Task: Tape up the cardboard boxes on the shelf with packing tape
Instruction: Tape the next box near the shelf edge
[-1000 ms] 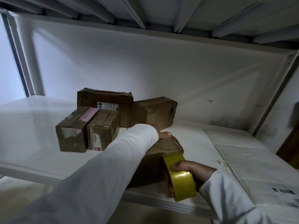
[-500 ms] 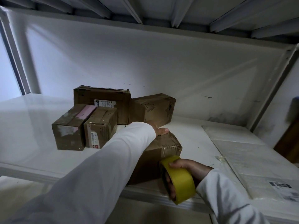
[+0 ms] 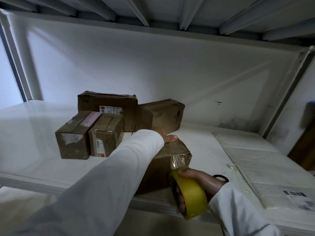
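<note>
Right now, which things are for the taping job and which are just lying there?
For the job:
- tape roll, gripped by the right hand
- front box, steadied by the left hand
- four boxes behind, probably next

Just lying there:
- flat white packets on the shelf
- small dark object behind the right wrist, unclear what

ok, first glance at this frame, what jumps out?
The yellow tape roll at the shelf's front edge, gripped by the right hand, with clear tape stretched up onto the corner of the nearest cardboard box. Next, the white-sleeved left arm crossing the middle, its left hand resting on that box's far top edge. Behind, to the left, four more boxes cluster on the white shelf.
</note>
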The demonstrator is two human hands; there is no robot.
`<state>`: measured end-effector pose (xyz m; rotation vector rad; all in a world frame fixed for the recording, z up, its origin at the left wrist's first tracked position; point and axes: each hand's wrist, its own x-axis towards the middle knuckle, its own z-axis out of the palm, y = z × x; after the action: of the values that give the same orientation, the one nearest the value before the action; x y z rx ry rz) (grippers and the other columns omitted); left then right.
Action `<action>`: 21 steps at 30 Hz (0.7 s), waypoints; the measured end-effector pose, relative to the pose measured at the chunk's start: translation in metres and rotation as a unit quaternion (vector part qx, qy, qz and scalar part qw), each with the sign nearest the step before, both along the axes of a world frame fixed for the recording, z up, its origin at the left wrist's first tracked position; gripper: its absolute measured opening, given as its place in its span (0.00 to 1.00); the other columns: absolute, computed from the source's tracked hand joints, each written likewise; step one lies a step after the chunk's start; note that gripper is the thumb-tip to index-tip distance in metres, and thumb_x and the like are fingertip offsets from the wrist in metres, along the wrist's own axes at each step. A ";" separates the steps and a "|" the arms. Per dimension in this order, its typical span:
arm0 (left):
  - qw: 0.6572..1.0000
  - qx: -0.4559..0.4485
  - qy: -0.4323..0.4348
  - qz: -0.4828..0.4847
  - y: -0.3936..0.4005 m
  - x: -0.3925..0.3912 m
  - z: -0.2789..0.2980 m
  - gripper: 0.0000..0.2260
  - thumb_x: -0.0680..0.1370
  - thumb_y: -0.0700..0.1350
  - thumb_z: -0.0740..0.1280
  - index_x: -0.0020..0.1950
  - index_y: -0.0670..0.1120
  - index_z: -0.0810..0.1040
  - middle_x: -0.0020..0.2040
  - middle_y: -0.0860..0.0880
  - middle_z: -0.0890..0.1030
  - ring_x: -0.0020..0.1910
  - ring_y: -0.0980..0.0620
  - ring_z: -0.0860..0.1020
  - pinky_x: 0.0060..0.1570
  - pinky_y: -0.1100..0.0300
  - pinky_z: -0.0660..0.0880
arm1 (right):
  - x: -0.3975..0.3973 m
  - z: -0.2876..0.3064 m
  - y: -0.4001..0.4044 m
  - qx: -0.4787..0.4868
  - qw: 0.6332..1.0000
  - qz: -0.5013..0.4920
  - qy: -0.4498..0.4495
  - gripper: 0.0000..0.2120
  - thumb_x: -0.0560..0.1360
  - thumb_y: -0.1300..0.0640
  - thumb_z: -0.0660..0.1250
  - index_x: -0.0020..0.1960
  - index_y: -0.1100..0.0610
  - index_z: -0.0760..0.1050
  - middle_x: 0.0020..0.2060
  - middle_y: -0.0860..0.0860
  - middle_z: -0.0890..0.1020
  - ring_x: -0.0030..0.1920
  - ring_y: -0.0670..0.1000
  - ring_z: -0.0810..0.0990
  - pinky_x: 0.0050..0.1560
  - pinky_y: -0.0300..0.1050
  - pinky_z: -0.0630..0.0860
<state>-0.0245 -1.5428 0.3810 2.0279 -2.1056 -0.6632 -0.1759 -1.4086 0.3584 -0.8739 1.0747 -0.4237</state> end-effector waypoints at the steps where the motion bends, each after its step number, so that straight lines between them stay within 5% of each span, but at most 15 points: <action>1: 1.000 0.001 0.002 0.002 0.000 0.000 0.000 0.30 0.77 0.66 0.57 0.65 0.42 0.73 0.62 0.44 0.76 0.60 0.44 0.74 0.57 0.57 0.68 | 0.000 0.001 0.003 -0.011 1.000 -0.007 0.004 0.18 0.64 0.51 0.69 0.39 0.67 0.75 0.28 0.60 0.78 0.26 0.56 0.79 0.30 0.41 0.76; 8: 1.000 0.005 0.016 0.002 0.002 0.001 0.003 0.30 0.77 0.65 0.56 0.65 0.42 0.74 0.63 0.43 0.76 0.62 0.43 0.74 0.60 0.55 0.69 | -0.012 0.024 0.010 -0.052 0.996 -0.020 0.065 0.21 0.67 0.46 0.65 0.36 0.66 0.77 0.28 0.61 0.79 0.26 0.55 0.79 0.28 0.41 0.76; 13: 0.999 -0.005 0.031 0.009 0.005 0.000 0.003 0.29 0.77 0.65 0.57 0.62 0.43 0.76 0.61 0.43 0.78 0.59 0.44 0.76 0.57 0.56 0.70 | -0.007 0.009 0.007 -0.052 0.991 -0.100 0.077 0.25 0.74 0.50 0.64 0.24 0.63 0.79 0.24 0.58 0.78 0.23 0.55 0.77 0.26 0.40 0.76; 17: 1.000 -0.011 0.019 0.014 0.009 -0.001 0.007 0.29 0.78 0.64 0.56 0.66 0.43 0.73 0.65 0.44 0.75 0.63 0.44 0.73 0.57 0.57 0.68 | -0.003 0.016 0.001 -0.068 0.985 -0.109 0.119 0.15 0.74 0.47 0.65 0.40 0.60 0.77 0.27 0.56 0.81 0.33 0.56 0.78 0.35 0.43 0.76; 21: 0.999 -0.030 0.009 0.010 0.014 -0.002 0.012 0.26 0.77 0.65 0.59 0.61 0.45 0.77 0.59 0.46 0.78 0.58 0.45 0.75 0.51 0.58 0.68 | -0.002 0.016 -0.005 -0.058 0.983 -0.111 0.134 0.15 0.74 0.46 0.65 0.42 0.59 0.76 0.27 0.56 0.82 0.33 0.56 0.79 0.34 0.43 0.76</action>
<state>-0.0264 -1.5290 0.3926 1.9998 -2.0667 -0.6054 -0.1776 -1.4132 0.3740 -0.9356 1.4154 -0.5696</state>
